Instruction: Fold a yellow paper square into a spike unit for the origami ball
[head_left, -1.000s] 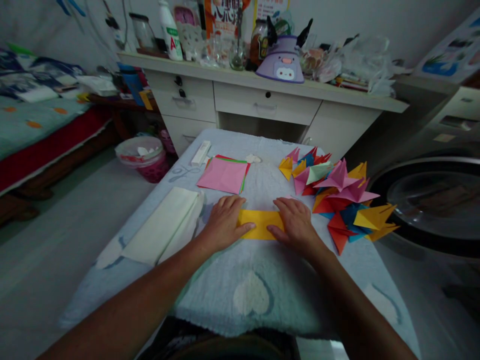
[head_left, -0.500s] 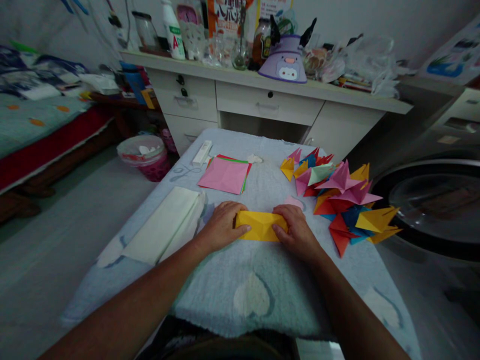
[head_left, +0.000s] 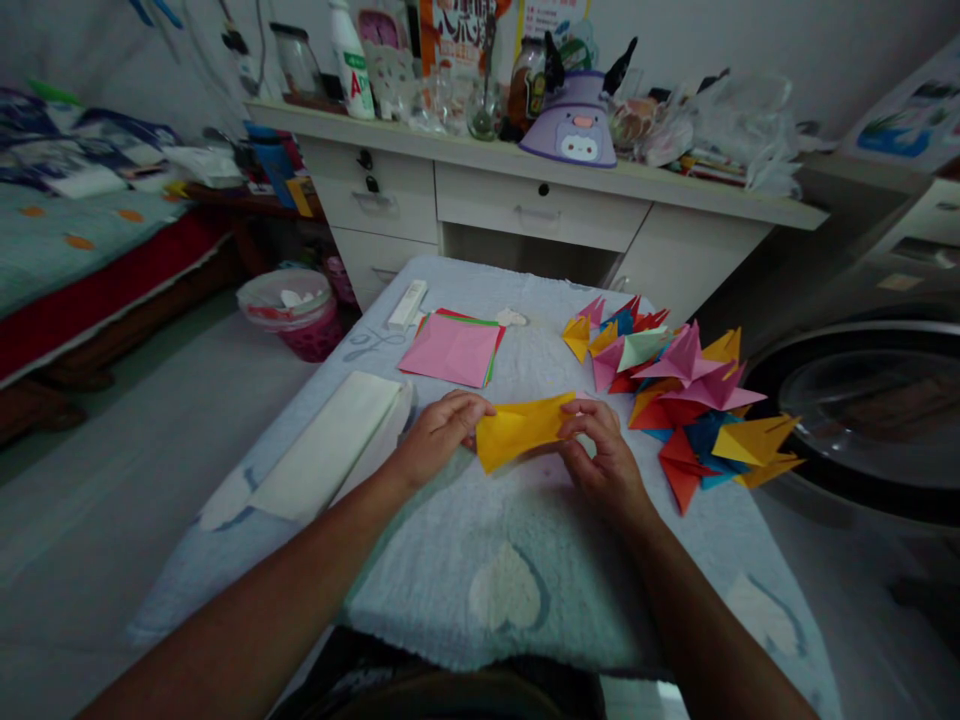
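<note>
Between my two hands is a yellow sheet of origami paper (head_left: pixel 521 430), folded into a strip and slightly tilted, seemingly raised off the cloth. My left hand (head_left: pixel 442 432) pinches its left end between thumb and fingers. At the right end, my right hand (head_left: pixel 600 447) grips the edge with its fingertips. Beyond them lies a stack of square paper (head_left: pixel 451 350), pink on top with red and green edges showing. To the right sits a pile of folded paper cranes (head_left: pixel 682 365) in pink, red, yellow, blue and pale green.
A patterned cloth (head_left: pixel 502 590) covers the table. A folded white cloth or paper (head_left: pixel 328 440) lies left, with a white box-like object (head_left: pixel 408 305) behind it. A drawer desk (head_left: pixel 532 205) stands beyond, a bin (head_left: pixel 292 315) at left, a washing machine (head_left: pixel 877 400) at right.
The yellow paper has come up from lying flat on the cloth and now tilts, its right end higher. Both hands have shifted from pressing it to holding its ends.
</note>
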